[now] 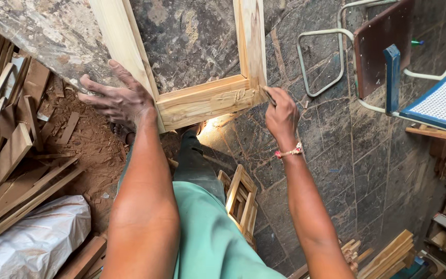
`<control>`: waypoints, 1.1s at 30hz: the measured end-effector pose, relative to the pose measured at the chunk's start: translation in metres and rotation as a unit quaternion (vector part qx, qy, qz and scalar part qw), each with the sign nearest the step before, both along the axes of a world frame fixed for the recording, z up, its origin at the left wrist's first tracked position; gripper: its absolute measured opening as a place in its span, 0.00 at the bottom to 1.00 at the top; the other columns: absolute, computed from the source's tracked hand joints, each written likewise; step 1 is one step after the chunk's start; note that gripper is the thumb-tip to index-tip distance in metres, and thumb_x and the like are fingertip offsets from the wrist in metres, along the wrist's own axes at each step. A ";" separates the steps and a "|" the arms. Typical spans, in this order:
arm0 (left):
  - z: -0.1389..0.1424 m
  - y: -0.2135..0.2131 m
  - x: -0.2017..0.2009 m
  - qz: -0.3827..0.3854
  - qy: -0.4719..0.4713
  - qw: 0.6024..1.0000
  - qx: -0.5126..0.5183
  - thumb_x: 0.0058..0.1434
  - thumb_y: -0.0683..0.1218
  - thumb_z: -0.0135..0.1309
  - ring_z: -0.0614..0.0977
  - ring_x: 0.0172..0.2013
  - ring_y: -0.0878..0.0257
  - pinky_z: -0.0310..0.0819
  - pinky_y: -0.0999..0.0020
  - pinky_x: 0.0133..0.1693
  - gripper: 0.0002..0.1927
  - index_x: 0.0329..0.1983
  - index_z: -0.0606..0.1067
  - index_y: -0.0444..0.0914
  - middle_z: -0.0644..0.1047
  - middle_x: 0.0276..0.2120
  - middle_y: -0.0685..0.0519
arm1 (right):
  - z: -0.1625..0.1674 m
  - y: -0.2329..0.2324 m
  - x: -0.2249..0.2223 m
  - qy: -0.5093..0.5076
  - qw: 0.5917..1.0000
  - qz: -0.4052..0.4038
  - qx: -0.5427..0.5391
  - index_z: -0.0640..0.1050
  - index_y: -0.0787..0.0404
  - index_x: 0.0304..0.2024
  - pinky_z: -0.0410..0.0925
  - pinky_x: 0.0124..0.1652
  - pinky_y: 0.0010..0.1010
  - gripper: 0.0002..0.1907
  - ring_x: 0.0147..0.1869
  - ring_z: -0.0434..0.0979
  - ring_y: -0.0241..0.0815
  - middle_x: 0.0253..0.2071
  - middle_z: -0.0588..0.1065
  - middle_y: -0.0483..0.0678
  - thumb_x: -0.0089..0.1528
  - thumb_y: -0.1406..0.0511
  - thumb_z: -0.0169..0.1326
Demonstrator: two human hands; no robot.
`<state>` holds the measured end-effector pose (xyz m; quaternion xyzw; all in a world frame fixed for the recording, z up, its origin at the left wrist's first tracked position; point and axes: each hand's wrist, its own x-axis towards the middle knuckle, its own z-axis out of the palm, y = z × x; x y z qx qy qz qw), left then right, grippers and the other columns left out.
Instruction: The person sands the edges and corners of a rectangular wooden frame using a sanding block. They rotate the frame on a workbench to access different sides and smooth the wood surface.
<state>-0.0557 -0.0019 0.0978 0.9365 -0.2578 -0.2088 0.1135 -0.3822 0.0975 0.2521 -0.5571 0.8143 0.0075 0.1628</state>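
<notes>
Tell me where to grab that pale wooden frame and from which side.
Probably grip the wooden frame on its left upright, from the outer left side, where the left hand already rests. The upright is long, straight and bare; the right corner is taken up by the right hand.

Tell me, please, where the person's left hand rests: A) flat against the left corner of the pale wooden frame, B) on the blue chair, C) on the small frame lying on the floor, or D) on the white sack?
A: the left hand lies spread on the wooden frame, at its lower left corner.
</notes>
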 end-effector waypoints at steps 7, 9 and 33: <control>0.004 -0.003 -0.001 0.002 -0.003 1.000 0.017 0.66 0.81 0.30 0.62 0.69 0.33 0.60 0.28 0.63 0.48 0.79 0.47 0.50 0.42 0.76 0.36 | -0.024 -0.013 0.031 -0.025 0.993 -0.087 0.071 0.79 0.56 0.55 0.68 0.33 0.28 0.18 0.38 0.77 0.41 0.50 0.79 0.47 0.63 0.72 0.50; 0.004 -0.002 -0.001 -0.002 0.000 1.000 0.023 0.66 0.81 0.30 0.62 0.69 0.32 0.61 0.29 0.62 0.48 0.78 0.47 0.49 0.42 0.76 0.36 | -0.027 -0.011 0.054 -0.019 0.997 -0.065 0.027 0.81 0.56 0.52 0.70 0.37 0.33 0.17 0.41 0.79 0.44 0.48 0.79 0.50 0.61 0.71 0.51; 0.017 -0.004 0.000 0.007 0.007 1.000 0.014 0.65 0.80 0.31 0.63 0.69 0.34 0.64 0.34 0.62 0.46 0.78 0.48 0.51 0.43 0.76 0.34 | -0.030 0.031 0.047 0.014 0.950 0.297 -0.091 0.76 0.55 0.61 0.69 0.63 0.43 0.26 0.65 0.74 0.50 0.59 0.77 0.48 0.59 0.72 0.56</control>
